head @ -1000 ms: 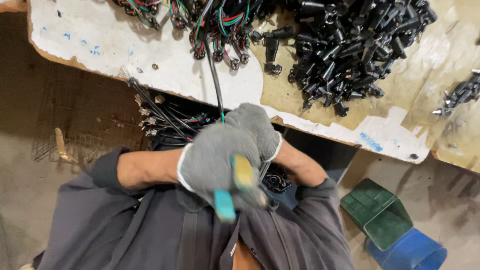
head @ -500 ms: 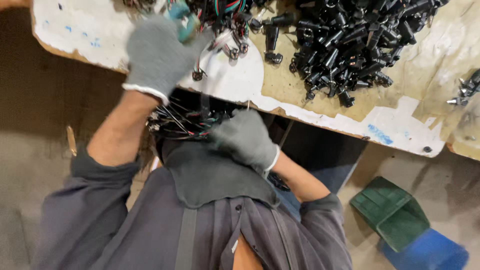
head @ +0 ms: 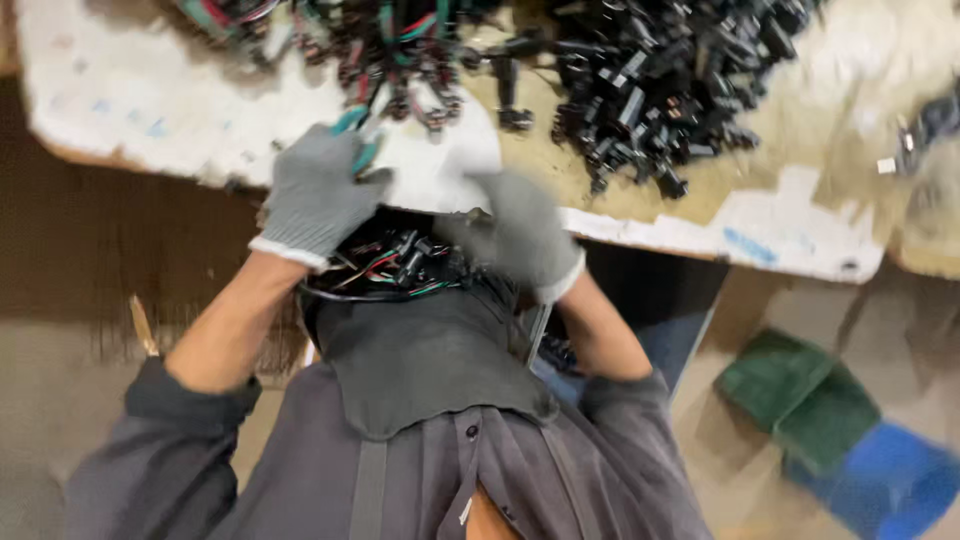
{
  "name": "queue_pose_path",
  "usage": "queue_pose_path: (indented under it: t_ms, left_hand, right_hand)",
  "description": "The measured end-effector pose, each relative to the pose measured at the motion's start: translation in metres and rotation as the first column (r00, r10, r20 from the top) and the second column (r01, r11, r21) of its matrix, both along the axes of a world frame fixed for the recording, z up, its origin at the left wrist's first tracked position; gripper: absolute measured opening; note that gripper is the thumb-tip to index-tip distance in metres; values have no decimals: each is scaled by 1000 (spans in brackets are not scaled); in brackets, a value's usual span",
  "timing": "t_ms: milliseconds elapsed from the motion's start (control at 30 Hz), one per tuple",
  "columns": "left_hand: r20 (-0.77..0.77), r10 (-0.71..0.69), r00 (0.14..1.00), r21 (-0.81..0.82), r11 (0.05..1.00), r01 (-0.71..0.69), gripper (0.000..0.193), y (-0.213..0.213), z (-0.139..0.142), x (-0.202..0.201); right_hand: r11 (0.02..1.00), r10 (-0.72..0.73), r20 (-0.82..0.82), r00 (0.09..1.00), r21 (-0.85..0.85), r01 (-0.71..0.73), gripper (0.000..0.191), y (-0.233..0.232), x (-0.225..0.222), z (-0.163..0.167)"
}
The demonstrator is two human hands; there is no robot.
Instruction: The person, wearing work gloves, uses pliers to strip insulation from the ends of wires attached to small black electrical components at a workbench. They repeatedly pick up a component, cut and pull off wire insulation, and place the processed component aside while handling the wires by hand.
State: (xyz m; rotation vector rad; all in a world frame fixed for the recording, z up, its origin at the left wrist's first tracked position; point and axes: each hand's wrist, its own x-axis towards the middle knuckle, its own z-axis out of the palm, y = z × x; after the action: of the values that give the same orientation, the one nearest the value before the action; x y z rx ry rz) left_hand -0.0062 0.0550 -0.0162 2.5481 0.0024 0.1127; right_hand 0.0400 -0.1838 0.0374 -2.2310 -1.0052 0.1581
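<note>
Head view: left grey-gloved hand (head: pixel 318 190), closed around teal-handled pliers (head: pixel 352 140), has dropped back from the black connector pile (head: pixel 650 80) to the table edge; right gloved hand (head: pixel 520 235), grip unclear, has stayed by lap wires (head: pixel 385 270).
</note>
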Motion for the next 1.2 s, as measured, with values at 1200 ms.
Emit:
queue_pose_path:
  t_ms: [1200]
  left_hand:
    - [-140,-139,980,-764,645,-18,33,-26,94,-22]
  right_hand:
    - [964,147,-24,989,226,-138,69,0,-1,-17]
